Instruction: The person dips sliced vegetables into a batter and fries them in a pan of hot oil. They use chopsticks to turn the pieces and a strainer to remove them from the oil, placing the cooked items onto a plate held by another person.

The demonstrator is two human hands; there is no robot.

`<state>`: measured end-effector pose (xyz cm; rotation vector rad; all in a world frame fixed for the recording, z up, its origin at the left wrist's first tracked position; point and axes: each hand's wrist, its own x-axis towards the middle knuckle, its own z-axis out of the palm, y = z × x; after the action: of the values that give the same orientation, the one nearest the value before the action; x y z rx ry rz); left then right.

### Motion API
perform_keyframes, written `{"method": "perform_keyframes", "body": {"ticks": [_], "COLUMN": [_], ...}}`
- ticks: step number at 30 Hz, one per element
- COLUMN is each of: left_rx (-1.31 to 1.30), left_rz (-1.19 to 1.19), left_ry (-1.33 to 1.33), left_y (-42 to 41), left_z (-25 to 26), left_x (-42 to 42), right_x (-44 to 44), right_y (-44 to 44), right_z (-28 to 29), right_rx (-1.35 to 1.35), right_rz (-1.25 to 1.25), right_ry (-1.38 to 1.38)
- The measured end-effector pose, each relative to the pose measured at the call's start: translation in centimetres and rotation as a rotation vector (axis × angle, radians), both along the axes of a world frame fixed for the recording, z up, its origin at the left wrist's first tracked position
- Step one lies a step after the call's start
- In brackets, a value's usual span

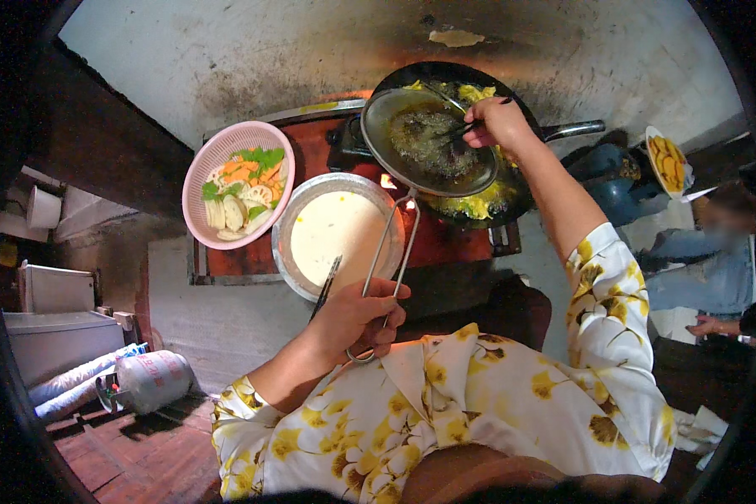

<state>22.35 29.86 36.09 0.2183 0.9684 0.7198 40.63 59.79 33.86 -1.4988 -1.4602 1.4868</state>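
Note:
My left hand [362,318] is closed around the wire handle of a round mesh skimmer [378,142], which is tilted above the left part of a black wok [416,75]. My right hand [494,126] grips dark chopsticks [457,131], their tips over the skimmer's bowl. Bubbling oil shows through the mesh. Yellow battered pieces [479,205] float in the wok's oil. A metal pot of pale batter [334,227] stands left of the wok, with a dark utensil [331,277] leaning in it near my left hand. Farther left, a pink colander [192,189] holds sliced vegetables and green leaves.
Flames [387,181] show between pot and wok. The wok's handle [573,129] points right. A plate of yellow food [666,160] is at the right, near a seated person [699,277]. A gas cylinder [154,381] lies on the floor at lower left.

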Motion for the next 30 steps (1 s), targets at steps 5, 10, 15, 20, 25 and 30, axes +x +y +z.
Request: {"method": "perform_keyframes", "body": {"ticks": [5, 10, 15, 20, 25, 30], "left_rx": [0.050, 0.095, 0.157, 0.213, 0.270, 0.243], "left_rz": [0.014, 0.014, -0.010, -0.153, -0.265, -0.229], "left_ry": [0.005, -0.003, -0.025, 0.169, 0.289, 0.265], "left_y": [-0.2, -1.0, -1.4, -0.5, 1.5, 2.9], "left_z": [-0.4, 0.0, -0.2, 1.3, 1.1, -1.0], "left_x": [0.0, -0.2, 0.1, 0.8, 2.2, 3.7], "right_x": [-0.6, 0.1, 2.4, 6.0, 9.2, 10.4], "right_y": [-1.5, -2.6, -3.3, -3.8, -3.0, -1.8], "right_z": [0.3, 1.4, 4.3, 6.5, 5.7, 3.3], "right_rx": [0.065, 0.107, 0.135, 0.214, 0.263, 0.382], "right_rz": [-0.006, 0.068, 0.164, 0.098, -0.004, -0.020], "right_ry": [0.018, 0.014, -0.097, -0.125, -0.160, -0.283]}}
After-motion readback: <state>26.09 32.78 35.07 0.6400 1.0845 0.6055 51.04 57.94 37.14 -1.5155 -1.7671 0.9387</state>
